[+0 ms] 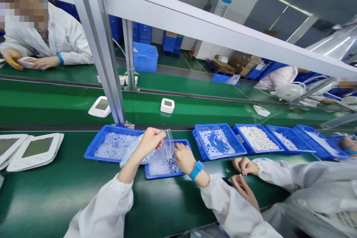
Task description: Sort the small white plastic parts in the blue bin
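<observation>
My left hand [150,142] pinches the top of a clear plastic bag [167,148] and holds it up over a small blue tray [164,173] of small white parts. My right hand [184,157], with a blue wristband [196,170], reaches into the bag's mouth over that tray; its fingertips are hidden behind the bag. A larger blue tray [96,145] with bagged white parts lies just left of the small one.
Several blue trays [240,152] of white parts line the green bench to the right. A co-worker's hands [242,173] rest at my right. White devices [35,150] lie at left. More devices [167,105] ride the green belt. Another person [44,44] works opposite.
</observation>
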`<state>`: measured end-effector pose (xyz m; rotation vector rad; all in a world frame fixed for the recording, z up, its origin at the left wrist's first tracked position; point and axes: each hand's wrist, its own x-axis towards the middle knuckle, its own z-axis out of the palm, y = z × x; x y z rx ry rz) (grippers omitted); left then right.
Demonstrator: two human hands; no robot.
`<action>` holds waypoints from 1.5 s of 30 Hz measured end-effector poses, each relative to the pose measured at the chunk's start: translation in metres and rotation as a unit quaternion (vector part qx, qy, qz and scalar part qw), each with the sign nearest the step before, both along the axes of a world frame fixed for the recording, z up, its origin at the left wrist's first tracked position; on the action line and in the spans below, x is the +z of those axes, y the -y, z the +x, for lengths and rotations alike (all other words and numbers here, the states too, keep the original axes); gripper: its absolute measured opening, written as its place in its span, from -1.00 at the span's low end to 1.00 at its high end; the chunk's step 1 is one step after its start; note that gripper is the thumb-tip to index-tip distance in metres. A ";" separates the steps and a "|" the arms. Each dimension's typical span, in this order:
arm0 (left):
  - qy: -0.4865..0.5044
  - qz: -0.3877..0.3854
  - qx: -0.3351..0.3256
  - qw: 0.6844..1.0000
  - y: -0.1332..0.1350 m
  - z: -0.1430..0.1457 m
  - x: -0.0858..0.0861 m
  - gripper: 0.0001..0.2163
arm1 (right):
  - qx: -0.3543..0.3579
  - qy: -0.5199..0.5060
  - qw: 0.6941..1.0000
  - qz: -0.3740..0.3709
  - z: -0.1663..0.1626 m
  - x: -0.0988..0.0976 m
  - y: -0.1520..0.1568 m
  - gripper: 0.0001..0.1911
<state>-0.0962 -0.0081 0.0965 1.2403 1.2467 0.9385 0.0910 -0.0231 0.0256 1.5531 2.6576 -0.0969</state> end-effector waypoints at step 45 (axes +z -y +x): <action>0.011 0.004 0.002 1.000 0.007 -0.008 -0.004 -0.71 | 0.044 -0.101 0.992 -0.056 -0.004 -0.015 -0.006 -0.81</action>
